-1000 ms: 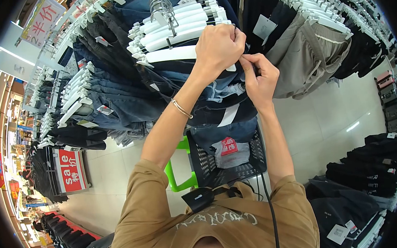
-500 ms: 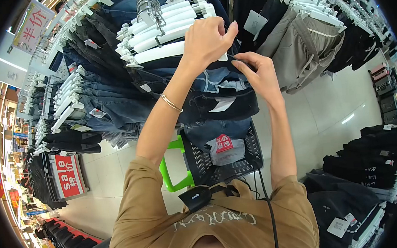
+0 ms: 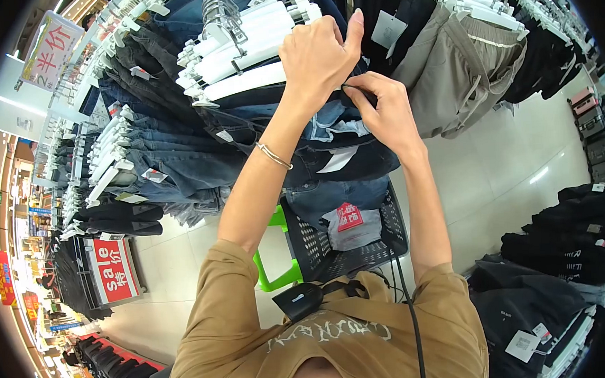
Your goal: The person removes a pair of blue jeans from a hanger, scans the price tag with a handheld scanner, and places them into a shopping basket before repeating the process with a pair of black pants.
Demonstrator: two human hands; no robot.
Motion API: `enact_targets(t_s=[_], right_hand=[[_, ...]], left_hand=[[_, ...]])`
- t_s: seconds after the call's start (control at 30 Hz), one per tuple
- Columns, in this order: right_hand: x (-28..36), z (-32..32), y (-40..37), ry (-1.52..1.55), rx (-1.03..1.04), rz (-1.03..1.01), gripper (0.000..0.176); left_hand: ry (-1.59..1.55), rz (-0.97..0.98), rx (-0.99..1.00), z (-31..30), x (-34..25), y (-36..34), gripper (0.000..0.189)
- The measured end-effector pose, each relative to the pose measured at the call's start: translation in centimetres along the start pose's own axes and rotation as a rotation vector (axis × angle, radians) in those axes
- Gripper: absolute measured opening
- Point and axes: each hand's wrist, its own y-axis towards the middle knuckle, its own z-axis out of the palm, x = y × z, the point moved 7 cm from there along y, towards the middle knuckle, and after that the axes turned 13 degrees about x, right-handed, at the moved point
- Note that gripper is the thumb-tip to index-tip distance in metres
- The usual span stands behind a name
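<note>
A row of white hangers carries folded denim shorts and jeans on a rack in front of me. My left hand, a bangle on its wrist, grips the right end of the front hanger, index finger raised. My right hand pinches the dark waistband of the shorts at that same hanger end, just below my left hand. The fingertips of both hands nearly touch. What exactly lies between the right fingers is hidden.
A black shopping basket with green handle stands on the tiled floor below, holding jeans and a bag. Grey shorts hang right. Black folded clothes are stacked right. A red sale sign stands left.
Both hands shifted slightly up and left along the hanger end. My left index finger has lifted off and my right hand has closed in tighter on the waistband.
</note>
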Motion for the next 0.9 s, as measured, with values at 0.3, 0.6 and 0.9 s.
enact_targets(t_s=[0.3,0.6,0.9], right_hand=[[-0.13,0.39,-0.18,-0.014,-0.032,-0.059,0.012],[-0.27,0.29,-0.36,0.002,-0.016,-0.002,0.011],[-0.14,0.47,-0.27,-0.065,-0.003,-0.05,0.011]], left_hand=[[-0.021,-0.023,-0.047,0.05,0.22,-0.11,0.054],[-0.066,-0.005,-0.109,-0.33,0.22,-0.22,0.053],[-0.195,0.076,-0.09,-0.31,0.78,-0.69,0.059]])
